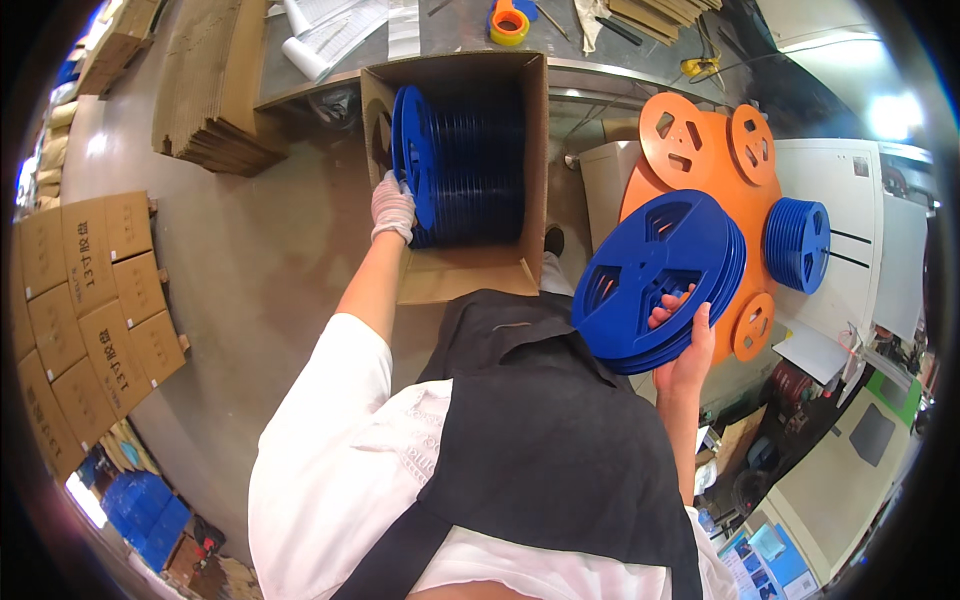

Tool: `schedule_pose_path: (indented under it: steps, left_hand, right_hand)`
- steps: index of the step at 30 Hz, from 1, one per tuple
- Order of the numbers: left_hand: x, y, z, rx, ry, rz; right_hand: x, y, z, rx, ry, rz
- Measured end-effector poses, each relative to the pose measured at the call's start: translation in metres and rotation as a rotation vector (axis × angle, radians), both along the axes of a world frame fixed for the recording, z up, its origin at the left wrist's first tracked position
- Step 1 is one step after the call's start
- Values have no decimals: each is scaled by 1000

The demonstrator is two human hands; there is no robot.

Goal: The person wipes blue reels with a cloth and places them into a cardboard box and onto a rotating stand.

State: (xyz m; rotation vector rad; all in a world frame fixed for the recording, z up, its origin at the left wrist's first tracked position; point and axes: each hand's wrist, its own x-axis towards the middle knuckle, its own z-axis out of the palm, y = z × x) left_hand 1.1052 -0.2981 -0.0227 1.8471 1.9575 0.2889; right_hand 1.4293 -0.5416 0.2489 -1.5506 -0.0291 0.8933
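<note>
Hold the blue stack [652,262] square
Your right hand [688,352] grips its near rim; your left hand [393,208] meets the far reels [480,170], grip unclear.

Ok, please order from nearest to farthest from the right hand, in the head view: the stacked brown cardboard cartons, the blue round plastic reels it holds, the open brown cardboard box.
1. Blue round plastic reels, in the right hand.
2. Open brown cardboard box, to its left.
3. Stacked brown cardboard cartons, far left.
</note>
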Motion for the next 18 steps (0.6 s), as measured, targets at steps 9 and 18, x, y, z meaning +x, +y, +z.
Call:
schedule_pose_path:
  steps: [9,18]
  left_hand:
    - [-8,-20,4,39,-64,113]
    - [10,8,-8,19,-69,77]
  right_hand:
    - [1,-8,1,9,-4,-32]
    - [0,-4,1,-21,-20,8]
